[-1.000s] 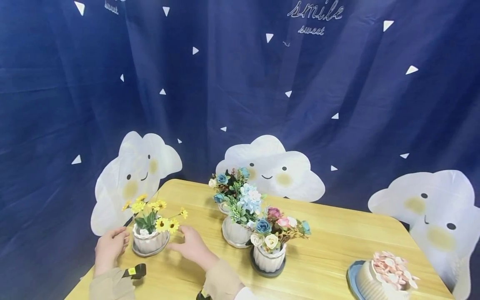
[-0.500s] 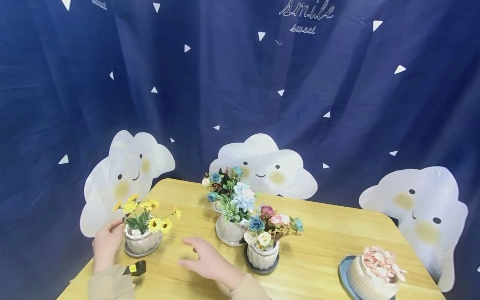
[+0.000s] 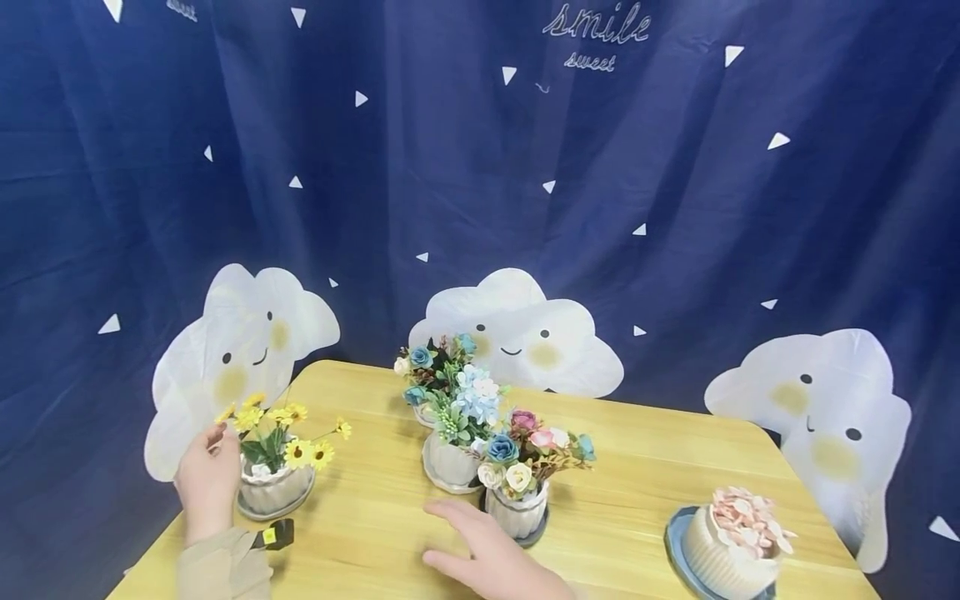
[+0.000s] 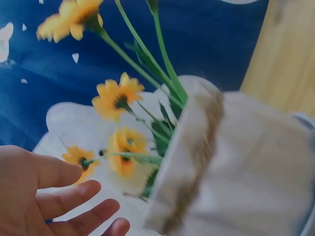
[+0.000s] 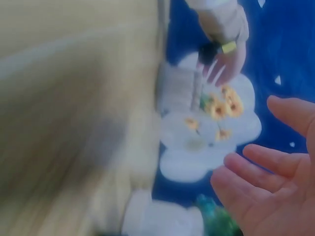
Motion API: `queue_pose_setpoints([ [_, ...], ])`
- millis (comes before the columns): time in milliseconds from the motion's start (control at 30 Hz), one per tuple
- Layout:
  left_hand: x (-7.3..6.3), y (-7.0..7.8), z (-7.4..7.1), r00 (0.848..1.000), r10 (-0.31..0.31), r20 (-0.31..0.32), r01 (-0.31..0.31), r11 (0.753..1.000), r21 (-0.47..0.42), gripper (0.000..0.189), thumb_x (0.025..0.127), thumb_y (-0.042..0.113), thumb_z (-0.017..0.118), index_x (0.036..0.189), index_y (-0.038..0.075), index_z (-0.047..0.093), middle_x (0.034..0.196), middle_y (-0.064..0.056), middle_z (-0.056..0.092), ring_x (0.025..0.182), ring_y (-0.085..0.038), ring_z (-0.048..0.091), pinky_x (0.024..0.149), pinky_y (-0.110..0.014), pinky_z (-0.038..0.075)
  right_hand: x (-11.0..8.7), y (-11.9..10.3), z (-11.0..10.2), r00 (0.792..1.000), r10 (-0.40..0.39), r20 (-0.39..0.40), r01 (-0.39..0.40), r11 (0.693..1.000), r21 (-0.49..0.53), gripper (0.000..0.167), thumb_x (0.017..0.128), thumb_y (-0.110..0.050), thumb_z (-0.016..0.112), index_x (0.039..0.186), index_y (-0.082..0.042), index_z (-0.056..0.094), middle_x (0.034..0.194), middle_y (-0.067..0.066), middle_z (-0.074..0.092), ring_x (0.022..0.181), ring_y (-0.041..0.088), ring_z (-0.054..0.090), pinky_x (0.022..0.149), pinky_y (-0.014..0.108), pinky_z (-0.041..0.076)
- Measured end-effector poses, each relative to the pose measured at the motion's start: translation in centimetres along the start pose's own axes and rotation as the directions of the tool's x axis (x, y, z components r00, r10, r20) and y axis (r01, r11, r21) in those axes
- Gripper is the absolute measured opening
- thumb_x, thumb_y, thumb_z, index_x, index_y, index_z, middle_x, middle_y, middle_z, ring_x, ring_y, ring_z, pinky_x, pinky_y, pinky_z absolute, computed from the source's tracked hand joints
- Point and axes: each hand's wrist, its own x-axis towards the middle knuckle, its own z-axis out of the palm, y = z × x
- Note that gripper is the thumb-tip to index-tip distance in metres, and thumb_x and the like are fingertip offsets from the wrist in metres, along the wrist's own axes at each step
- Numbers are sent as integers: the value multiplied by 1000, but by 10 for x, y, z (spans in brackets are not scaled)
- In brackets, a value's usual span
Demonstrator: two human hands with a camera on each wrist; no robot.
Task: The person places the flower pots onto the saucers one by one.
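In the head view my left hand [image 3: 206, 483] is raised at the left side of the yellow daisies [image 3: 298, 452]. These grow from a white ribbed pot [image 3: 272, 493] on a grey saucer. The left wrist view has the thumb tip right at one small daisy [image 4: 81, 162], with loosely curved fingers [image 4: 91, 216] below it. My right hand [image 3: 491, 554] is held over the table's front, thumb and fingers spread and nothing between them. Just beyond it stands a pot of mixed roses [image 3: 517, 477], its white pot [image 3: 517, 512] on a dark saucer.
Behind the roses are a pot with pale blue hydrangea [image 3: 477, 396] and another with teal roses [image 3: 422, 358]. A cream pot of pink petals [image 3: 731, 554] sits on a blue saucer [image 3: 678, 542] at the right. A dark blue curtain [image 3: 450, 167] hangs behind the wooden table [image 3: 622, 450].
My right hand has withdrawn from the daisy pot and moved right, toward the rose pot. My left hand has risen from beside the pot to the daisies. The head view has shifted slightly.
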Motion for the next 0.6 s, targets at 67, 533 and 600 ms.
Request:
queue_pose_setpoints([
  [67,-5,7,0,999,34,-29,-34,999,-8,51,103,29,34,142,-2,44,143,-30,46,129,-48,44,107,-60,35,-9,4,-6,999,-40,-31,39,998,-53,54,97,-49,52,142,-19,47,142,-1,53,131,20,51,105,40,48],
  [533,-33,57,26,943,323,-79,-326,945,-31,36,99,16,48,128,-3,58,133,-30,53,125,-48,45,105,-59,33,-60,18,-69,978,-35,-207,6,991,-137,42,97,-39,56,135,-20,56,135,-4,60,123,19,57,101,40,50],
  [600,-36,64,32,929,366,-46,-368,929,-32,36,99,17,49,129,-2,58,135,-29,53,128,-48,44,107,-60,33,-64,20,-82,966,-59,-251,20,988,-155,39,97,-33,58,133,-19,57,132,-4,62,120,19,60,99,42,51],
])
